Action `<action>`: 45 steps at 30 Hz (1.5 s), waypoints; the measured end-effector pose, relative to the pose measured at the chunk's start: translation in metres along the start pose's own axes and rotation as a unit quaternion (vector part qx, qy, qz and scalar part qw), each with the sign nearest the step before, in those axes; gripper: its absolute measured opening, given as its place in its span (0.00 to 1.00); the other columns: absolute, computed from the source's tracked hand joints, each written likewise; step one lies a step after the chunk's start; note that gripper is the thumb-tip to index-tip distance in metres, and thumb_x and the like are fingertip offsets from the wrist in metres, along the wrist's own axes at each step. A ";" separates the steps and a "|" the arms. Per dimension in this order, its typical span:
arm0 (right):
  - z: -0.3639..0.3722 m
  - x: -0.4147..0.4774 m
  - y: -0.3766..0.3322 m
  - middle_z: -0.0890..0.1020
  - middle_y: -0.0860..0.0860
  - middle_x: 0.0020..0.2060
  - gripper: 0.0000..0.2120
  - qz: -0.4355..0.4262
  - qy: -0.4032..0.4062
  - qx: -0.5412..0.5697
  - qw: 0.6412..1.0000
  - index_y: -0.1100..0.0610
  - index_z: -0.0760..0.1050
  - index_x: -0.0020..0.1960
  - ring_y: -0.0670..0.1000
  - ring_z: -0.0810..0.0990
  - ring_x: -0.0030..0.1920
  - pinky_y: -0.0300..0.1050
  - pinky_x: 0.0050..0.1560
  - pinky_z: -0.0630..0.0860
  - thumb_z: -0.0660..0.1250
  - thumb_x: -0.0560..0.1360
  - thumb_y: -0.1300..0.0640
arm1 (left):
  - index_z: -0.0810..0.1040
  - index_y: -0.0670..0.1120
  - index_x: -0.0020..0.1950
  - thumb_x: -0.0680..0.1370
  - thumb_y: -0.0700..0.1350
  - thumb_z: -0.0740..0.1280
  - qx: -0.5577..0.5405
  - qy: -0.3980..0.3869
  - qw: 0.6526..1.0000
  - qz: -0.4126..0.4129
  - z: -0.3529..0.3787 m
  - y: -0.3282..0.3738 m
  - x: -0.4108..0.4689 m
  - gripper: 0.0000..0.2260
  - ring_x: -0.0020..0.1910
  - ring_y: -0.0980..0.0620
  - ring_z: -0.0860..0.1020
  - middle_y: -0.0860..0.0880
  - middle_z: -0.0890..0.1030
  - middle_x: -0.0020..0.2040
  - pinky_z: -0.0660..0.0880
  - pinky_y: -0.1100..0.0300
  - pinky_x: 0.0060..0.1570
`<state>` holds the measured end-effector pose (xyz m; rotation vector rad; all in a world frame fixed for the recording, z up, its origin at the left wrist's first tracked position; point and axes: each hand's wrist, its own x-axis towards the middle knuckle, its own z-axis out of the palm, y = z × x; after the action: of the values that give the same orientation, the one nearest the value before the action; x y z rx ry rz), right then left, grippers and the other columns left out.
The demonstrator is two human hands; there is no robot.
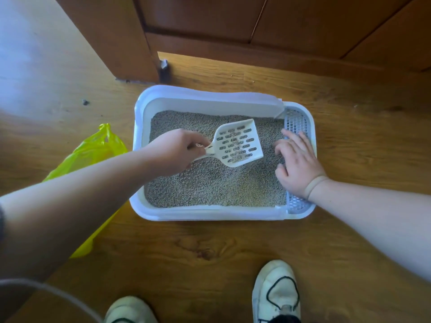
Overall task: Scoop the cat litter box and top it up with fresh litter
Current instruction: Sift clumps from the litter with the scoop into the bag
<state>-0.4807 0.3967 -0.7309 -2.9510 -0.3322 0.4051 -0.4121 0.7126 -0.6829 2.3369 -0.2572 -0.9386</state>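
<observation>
Risk: scoop (238, 143) tilting on its way to the yellow bag (93, 150) would likely scatter granules on the floor (210, 248).
Risk: right hand (296, 164) leaning on the right edge may tip the litter box (210, 214).
Litter box: white, on the floor, just before the cupboard base; grey litter (210, 187), no clump visible.
Left hand (175, 150): fingers curled, pinching the scoop handle.
Right hand: fingers spread, on the litter.

hands (177, 149) (297, 163) and forearms (81, 190): bare | right wrist: thin beige band (313, 186) | feet: black-laced white trainers (276, 297)
</observation>
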 end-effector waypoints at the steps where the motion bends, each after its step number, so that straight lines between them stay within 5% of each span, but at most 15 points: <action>1: -0.001 0.000 -0.003 0.75 0.54 0.67 0.09 0.001 -0.003 0.001 1.000 0.50 0.64 0.51 0.53 0.56 0.79 0.57 0.80 0.44 0.57 0.71 0.58 | 0.80 0.59 0.60 0.81 0.50 0.64 -0.007 0.006 1.000 -0.003 -0.002 -0.001 -0.005 0.10 0.30 0.56 0.81 0.51 0.83 0.34 0.78 0.59 0.34; 7: -0.009 0.001 -0.006 0.73 0.52 0.69 0.13 0.008 -0.033 0.036 0.999 0.46 0.63 0.51 0.51 0.54 0.79 0.55 0.80 0.41 0.61 0.71 0.59 | 0.79 0.53 0.61 0.82 0.48 0.62 -0.048 0.000 0.999 -0.010 0.001 0.003 -0.032 0.10 0.19 0.63 0.73 0.53 0.81 0.31 0.66 0.69 0.19; 12: -0.017 0.005 -0.011 0.70 0.53 0.72 0.12 0.032 -0.069 0.043 0.996 0.46 0.64 0.51 0.52 0.54 0.79 0.59 0.80 0.44 0.60 0.71 0.59 | 0.79 0.52 0.62 0.83 0.48 0.61 -0.024 0.010 0.999 -0.031 0.003 0.001 -0.044 0.11 0.34 0.52 0.82 0.54 0.81 0.35 0.69 0.67 0.21; 16: -0.020 0.006 -0.023 0.71 0.54 0.71 0.15 0.046 -0.019 0.089 0.995 0.48 0.66 0.54 0.53 0.59 0.77 0.59 0.79 0.48 0.62 0.71 0.63 | 0.78 0.51 0.62 0.83 0.48 0.59 0.004 0.014 0.998 -0.057 0.002 0.004 -0.052 0.11 0.30 0.54 0.76 0.53 0.78 0.35 0.67 0.65 0.23; 19: -0.028 0.008 -0.032 0.73 0.55 0.68 0.14 0.050 0.023 0.111 0.992 0.53 0.68 0.56 0.56 0.66 0.73 0.56 0.78 0.54 0.62 0.72 0.65 | 0.78 0.49 0.61 0.83 0.47 0.58 0.002 0.006 0.998 -0.063 0.002 0.005 -0.057 0.12 0.34 0.50 0.81 0.50 0.82 0.39 0.73 0.62 0.27; 23: -0.040 0.016 -0.048 0.74 0.53 0.66 0.18 0.014 0.052 0.126 0.991 0.53 0.69 0.58 0.55 0.69 0.70 0.50 0.75 0.60 0.60 0.72 0.69 | 0.70 0.50 0.61 0.78 0.45 0.64 -0.013 -0.025 0.996 -0.088 -0.005 0.007 -0.062 0.12 0.23 0.59 0.77 0.49 0.84 0.39 0.68 0.66 0.20; 27: -0.050 0.022 -0.068 0.74 0.54 0.65 0.21 -0.025 0.059 0.134 0.989 0.57 0.70 0.61 0.54 0.70 0.70 0.42 0.72 0.57 0.60 0.71 0.71 | 0.67 0.46 0.58 0.75 0.42 0.67 0.064 0.010 0.994 -0.084 -0.009 0.002 -0.063 0.15 0.36 0.49 0.78 0.46 0.78 0.43 0.74 0.55 0.30; 31: -0.051 0.021 -0.083 0.71 0.53 0.70 0.24 -0.149 0.016 0.073 0.986 0.55 0.68 0.67 0.55 0.66 0.73 0.49 0.77 0.53 0.66 0.72 0.62 | 0.68 0.50 0.56 0.75 0.40 0.65 0.100 0.053 0.993 -0.026 -0.006 -0.002 -0.064 0.12 0.36 0.50 0.75 0.50 0.76 0.40 0.70 0.56 0.30; 37: -0.048 0.018 -0.108 0.44 0.47 0.81 0.48 -0.151 -0.113 -0.053 0.981 0.47 0.40 0.81 0.49 0.42 0.80 0.55 0.79 0.40 0.67 0.74 0.39 | 0.70 0.55 0.61 0.77 0.44 0.63 0.249 0.094 0.960 0.089 0.013 0.000 -0.058 0.14 0.50 0.45 0.77 0.52 0.78 0.48 0.71 0.53 0.43; 45: -0.030 0.015 -0.115 0.54 0.52 0.78 0.51 -0.083 -0.163 -0.060 0.981 0.52 0.43 0.81 0.55 0.55 0.78 0.56 0.77 0.55 0.70 0.72 0.39 | 0.67 0.54 0.70 0.78 0.47 0.63 0.318 0.100 0.937 0.108 0.015 -0.009 -0.058 0.20 0.62 0.46 0.72 0.51 0.76 0.62 0.69 0.51 0.57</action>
<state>-0.4810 0.5081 -0.6866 -2.9347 -0.6558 0.8757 -0.4652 0.7349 -0.6635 2.8796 -0.8170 -0.5486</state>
